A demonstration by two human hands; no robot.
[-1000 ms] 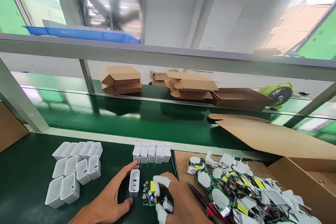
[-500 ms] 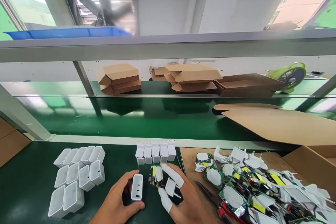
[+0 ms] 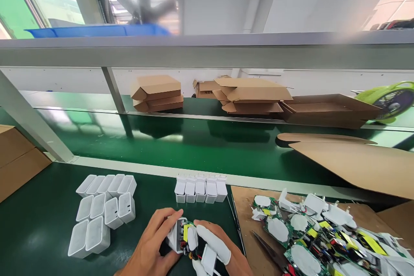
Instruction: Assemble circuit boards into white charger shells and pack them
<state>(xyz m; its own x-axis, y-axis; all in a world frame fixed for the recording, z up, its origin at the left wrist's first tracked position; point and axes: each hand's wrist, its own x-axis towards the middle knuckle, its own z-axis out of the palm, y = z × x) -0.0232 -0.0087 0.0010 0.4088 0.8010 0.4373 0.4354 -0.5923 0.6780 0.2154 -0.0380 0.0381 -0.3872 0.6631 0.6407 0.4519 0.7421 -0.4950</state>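
At the bottom centre my left hand [image 3: 154, 246] wraps round a white charger shell [image 3: 176, 236], tipped on its side with the open end toward the right. My right hand [image 3: 215, 252], with white finger cots on thumb and fingers, pinches a green circuit board [image 3: 186, 235] with a yellow part and a white plug cap [image 3: 208, 258], its end at the shell's mouth. Both hands rest over the dark green mat [image 3: 42, 228].
Several empty white shells [image 3: 102, 211] lie at the left; a row of closed chargers [image 3: 200, 189] stands just beyond my hands. A pile of circuit boards with plug caps [image 3: 310, 237] covers cardboard at right. Green conveyor belt [image 3: 194, 146] and folded cartons [image 3: 246, 95] lie behind.
The shell stood upright under my left hand; now it is tipped over and gripped. My right hand has brought the board leftward to the shell's open end.
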